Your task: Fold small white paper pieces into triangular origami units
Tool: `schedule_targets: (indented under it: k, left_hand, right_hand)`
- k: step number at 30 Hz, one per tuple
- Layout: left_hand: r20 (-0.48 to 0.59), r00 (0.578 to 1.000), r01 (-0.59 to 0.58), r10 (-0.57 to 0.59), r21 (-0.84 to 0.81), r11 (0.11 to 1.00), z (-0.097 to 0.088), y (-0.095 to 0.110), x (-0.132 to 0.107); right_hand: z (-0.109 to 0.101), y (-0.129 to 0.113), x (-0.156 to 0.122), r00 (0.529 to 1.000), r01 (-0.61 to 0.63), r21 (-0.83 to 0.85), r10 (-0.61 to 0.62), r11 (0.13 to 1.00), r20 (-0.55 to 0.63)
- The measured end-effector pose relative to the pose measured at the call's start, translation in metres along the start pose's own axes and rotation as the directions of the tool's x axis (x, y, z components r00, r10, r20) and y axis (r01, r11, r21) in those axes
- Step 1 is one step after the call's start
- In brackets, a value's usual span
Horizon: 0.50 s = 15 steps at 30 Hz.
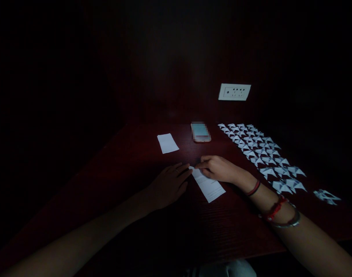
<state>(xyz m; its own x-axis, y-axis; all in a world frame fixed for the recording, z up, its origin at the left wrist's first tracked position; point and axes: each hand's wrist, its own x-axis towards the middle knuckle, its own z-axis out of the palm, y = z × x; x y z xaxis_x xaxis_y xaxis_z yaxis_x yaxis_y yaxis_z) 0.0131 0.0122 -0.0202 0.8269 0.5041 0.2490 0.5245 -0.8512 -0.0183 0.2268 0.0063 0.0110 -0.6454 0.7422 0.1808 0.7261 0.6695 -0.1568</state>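
A narrow white sheet of paper (211, 189) with faint printed lines lies slanted on the dark red table. At its far left corner, my left hand (171, 184) rests with fingers stretched out, the fingertips touching the paper's edge. My right hand (218, 168) is closed over the far part of the sheet, its index finger reaching to the same corner and the other fingers curled. The far end of the paper is partly covered by the fingers. Beyond my hands lies a small stack of white paper (168, 143).
A phone (200, 132), its screen blurred out, lies near the back of the table (130, 154). Rows of several folded paper pieces (258, 151) spread along the right side, with a separate folded paper cluster (326, 197) nearer. A wall socket (234, 92) is behind. Surroundings are very dark.
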Motion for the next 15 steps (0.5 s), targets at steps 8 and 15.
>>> schedule_targets:
  k: [8, 15]
  left_hand:
    - [0.002, 1.0, 0.017, -0.017, -0.012, 1.0, 0.005, -0.001, 0.001]
    - [0.01, 1.0, 0.023, -0.023, -0.017, 1.0, 0.007, -0.002, 0.0]
  right_hand:
    - [-0.009, 0.001, -0.006, 0.999, 0.014, 0.004, -0.015, 1.0, 0.053]
    - [-0.018, 0.006, -0.013, 0.993, 0.019, 0.025, -0.021, 1.0, 0.112]
